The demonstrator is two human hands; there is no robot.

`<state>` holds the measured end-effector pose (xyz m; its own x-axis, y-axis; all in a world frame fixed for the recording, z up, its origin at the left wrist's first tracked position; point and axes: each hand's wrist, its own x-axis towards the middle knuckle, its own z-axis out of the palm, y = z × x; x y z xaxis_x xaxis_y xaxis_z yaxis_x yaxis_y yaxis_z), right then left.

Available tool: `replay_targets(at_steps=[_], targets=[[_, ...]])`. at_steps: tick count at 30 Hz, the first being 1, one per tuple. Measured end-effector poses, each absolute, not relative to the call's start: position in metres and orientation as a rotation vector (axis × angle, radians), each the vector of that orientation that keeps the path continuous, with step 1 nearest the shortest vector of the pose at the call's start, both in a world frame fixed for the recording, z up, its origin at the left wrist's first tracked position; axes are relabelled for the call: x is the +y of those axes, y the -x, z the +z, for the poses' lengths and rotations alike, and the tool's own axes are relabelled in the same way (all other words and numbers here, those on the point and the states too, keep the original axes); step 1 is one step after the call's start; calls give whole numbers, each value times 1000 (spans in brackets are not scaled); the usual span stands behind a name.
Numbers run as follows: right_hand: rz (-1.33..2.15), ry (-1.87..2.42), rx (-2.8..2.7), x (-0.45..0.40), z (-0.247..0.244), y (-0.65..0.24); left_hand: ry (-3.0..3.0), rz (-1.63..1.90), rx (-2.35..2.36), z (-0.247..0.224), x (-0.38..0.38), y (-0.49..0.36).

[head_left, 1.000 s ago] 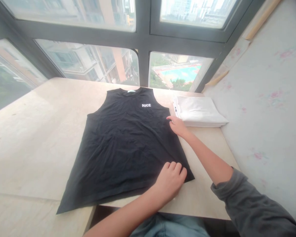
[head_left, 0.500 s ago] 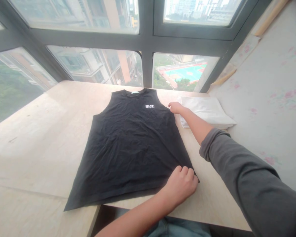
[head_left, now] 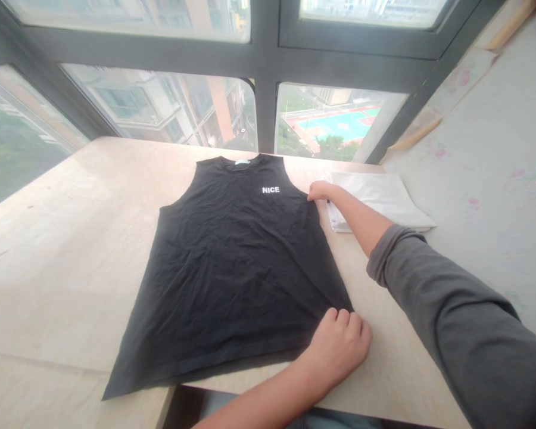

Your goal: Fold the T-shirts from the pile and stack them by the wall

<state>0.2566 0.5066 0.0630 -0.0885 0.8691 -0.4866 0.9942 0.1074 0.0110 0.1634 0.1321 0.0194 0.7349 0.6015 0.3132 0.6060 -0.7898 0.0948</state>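
Observation:
A black sleeveless shirt (head_left: 232,262) with the white word NICE lies spread on the pale tabletop (head_left: 71,250), its neck toward the window and its hem toward me. My left hand (head_left: 343,342) is closed on the shirt's lower right corner, and its curled fingers hide that bit of cloth. At the bottom of the right armhole, my right hand (head_left: 320,190) pinches the shirt's edge.
A folded white cloth or packet (head_left: 379,199) lies right of the shirt, partly behind my right forearm. Grey window frames (head_left: 265,113) rise at the table's back edge. A flowered wall (head_left: 486,196) bounds the right side. The table's front edge is near my lap.
My right hand's fingers have closed on the shirt's side edge. The camera view has shifted slightly, and my left hand appears a little lower and further right, still at the corner.

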Motion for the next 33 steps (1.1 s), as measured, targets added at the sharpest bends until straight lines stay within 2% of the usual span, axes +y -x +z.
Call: replay_targets(at_steps=[10, 16, 22, 27, 30, 33], targets=[[-709, -1822, 2019, 503, 80, -261, 2917, -612, -1144, 18, 137, -155], [-493, -1866, 2117, 502, 78, -264, 2868, -728, -1084, 24, 125, -144], [-221, -1930, 2245, 477, 70, -251, 2969, -523, -1070, 24, 124, -153], [-113, -1903, 2595, 410, 78, -246, 3109, -512, -1142, 37, 123, -120], [-358, -1711, 2996, 334, 73, -263, 3022, -569, -1388, 36, 116, -56], [-618, -1639, 3137, 244, 55, -289, 2707, -624, -1589, 32, 102, 32]])
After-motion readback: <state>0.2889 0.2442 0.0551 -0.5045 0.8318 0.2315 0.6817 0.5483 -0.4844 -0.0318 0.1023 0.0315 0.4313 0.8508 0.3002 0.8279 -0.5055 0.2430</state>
